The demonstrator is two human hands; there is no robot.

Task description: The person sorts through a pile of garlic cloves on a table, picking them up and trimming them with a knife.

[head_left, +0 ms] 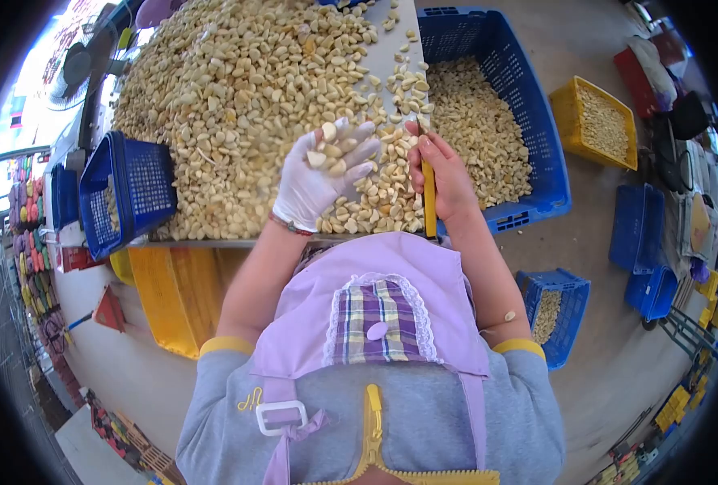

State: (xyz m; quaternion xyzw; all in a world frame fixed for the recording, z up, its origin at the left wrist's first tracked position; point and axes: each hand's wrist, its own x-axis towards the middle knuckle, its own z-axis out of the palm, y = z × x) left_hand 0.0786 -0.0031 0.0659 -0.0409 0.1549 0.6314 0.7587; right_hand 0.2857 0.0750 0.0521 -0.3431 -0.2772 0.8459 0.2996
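Note:
My left hand (323, 171), in a white glove, is palm up over the table, fingers spread and slightly curled, with several pale garlic cloves (336, 151) lying in it. To its right, my bare right hand (442, 174) is closed around a knife with a yellow handle (429, 198); its dark blade points away from me. A large heap of cloves (221, 105) covers the table around and beyond my left hand. Loose cloves (387, 194) lie between the two hands near the table's front edge.
A big blue crate (549, 153) of cloves adjoins the table on the right. Farther right is a yellow crate (565, 121); a smaller blue crate (573, 315) is at lower right. Blue baskets (145, 182) stand at the left, above an orange crate (173, 295).

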